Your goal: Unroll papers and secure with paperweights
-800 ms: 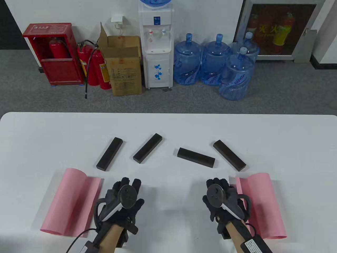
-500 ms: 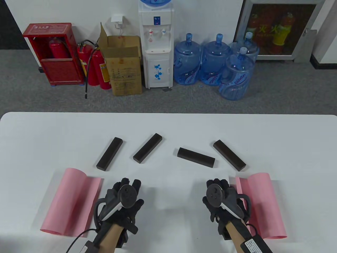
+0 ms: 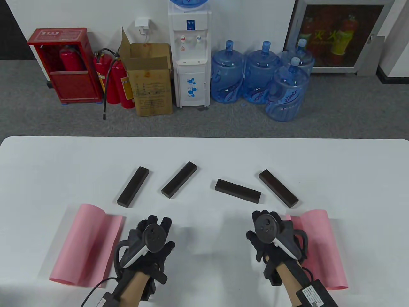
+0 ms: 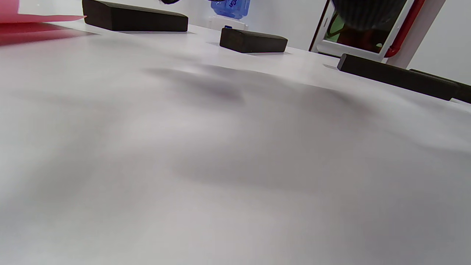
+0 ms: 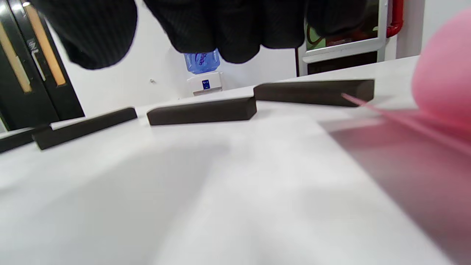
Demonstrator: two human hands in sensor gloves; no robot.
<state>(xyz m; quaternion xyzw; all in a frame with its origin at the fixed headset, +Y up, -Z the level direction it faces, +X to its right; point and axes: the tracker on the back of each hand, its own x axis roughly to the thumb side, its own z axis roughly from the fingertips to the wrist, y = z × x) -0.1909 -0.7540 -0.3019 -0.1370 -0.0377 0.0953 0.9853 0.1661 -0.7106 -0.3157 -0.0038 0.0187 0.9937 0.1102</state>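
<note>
Two pink paper rolls lie on the white table (image 3: 204,153), each partly unrolled: the left roll (image 3: 84,244) and the right roll (image 3: 319,247). Several dark paperweight bars lie in a row beyond them, from the leftmost (image 3: 133,186) to the rightmost (image 3: 278,188). My left hand (image 3: 152,225) rests flat on the table beside the left roll's loose edge, fingers spread, holding nothing. My right hand (image 3: 266,219) is empty, next to the right roll's loose edge. In the right wrist view its fingers (image 5: 220,25) hang above the table, with the pink roll (image 5: 445,84) at the right.
The two middle bars (image 3: 179,179) (image 3: 238,191) lie just beyond my hands. Off the table's far edge stand a water dispenser (image 3: 190,54), blue water jugs (image 3: 258,73), a cardboard box (image 3: 150,80) and red fire extinguishers (image 3: 115,80).
My right hand has lifted a little and shifted forward and right, toward the right roll's loose edge. My left hand and the papers have not moved.
</note>
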